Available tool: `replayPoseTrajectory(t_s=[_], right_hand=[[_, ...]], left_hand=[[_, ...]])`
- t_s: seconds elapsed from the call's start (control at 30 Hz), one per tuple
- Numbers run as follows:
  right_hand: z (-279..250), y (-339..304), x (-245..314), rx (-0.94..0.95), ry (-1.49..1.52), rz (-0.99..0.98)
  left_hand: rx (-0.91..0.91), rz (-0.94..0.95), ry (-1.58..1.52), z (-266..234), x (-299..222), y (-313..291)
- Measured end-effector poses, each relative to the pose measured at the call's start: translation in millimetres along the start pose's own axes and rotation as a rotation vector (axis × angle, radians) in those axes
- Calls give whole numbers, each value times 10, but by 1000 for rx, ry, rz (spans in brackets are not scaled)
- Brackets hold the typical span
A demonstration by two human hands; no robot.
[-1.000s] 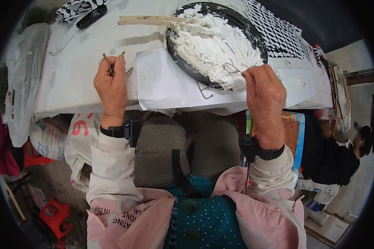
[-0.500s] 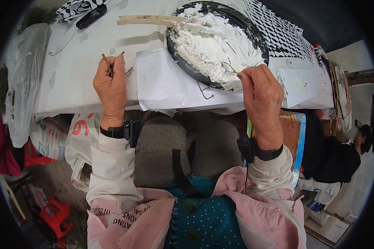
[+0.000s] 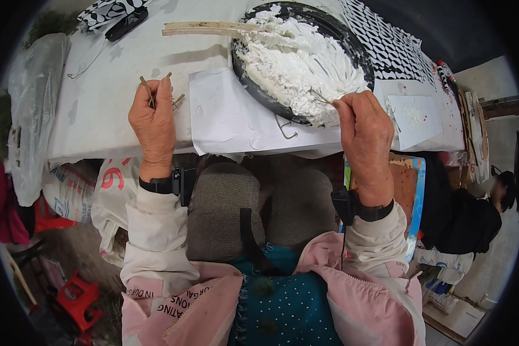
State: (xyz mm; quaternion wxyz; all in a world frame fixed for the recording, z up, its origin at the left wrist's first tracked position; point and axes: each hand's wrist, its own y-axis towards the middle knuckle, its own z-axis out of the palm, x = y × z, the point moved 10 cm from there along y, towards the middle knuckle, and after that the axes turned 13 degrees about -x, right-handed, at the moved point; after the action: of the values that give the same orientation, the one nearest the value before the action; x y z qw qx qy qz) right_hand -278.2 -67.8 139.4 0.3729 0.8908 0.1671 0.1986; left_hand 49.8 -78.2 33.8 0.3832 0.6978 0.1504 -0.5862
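My left hand (image 3: 153, 118) is raised over the white-covered table, its fingers closed around a few thin brownish twig-like pieces (image 3: 146, 86) that stick out between thumb and forefinger. My right hand (image 3: 366, 130) pinches one thin, forked, wiry stem (image 3: 320, 97) between thumb and fingertips. That stem's tip is over the near edge of a thick white paste (image 3: 305, 63), and whether it touches cannot be told. The paste fills a round black basin (image 3: 251, 86). A pale wooden stick (image 3: 207, 27) rests across the basin's left rim, one end in the paste. Below the basin, a bent greenish stem (image 3: 285, 128) lies on white paper.
White paper sheets (image 3: 213, 112) lie along the table's near edge. At right, a small sheet (image 3: 412, 118) carries white crumbs and red specks. Black-and-white patterned cloth (image 3: 386, 46) lies behind it. Clear plastic (image 3: 37, 109) hangs at left. A person in black (image 3: 467, 222) is far right.
My right hand has shifted very slightly to the right, and the stem in it has turned, its tip now pointing more to the left. My left hand stays nearly still.
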Motion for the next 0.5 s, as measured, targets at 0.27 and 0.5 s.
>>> replayPoseTrajectory(t_s=[0.27, 0.5], right_hand=[[-26, 24, -16, -25, 0, 8], [-23, 28, -63, 22, -14, -3]], left_hand=[[-7, -17, -24, -4, 21, 16], [-12, -13, -40, 10, -13, 8]])
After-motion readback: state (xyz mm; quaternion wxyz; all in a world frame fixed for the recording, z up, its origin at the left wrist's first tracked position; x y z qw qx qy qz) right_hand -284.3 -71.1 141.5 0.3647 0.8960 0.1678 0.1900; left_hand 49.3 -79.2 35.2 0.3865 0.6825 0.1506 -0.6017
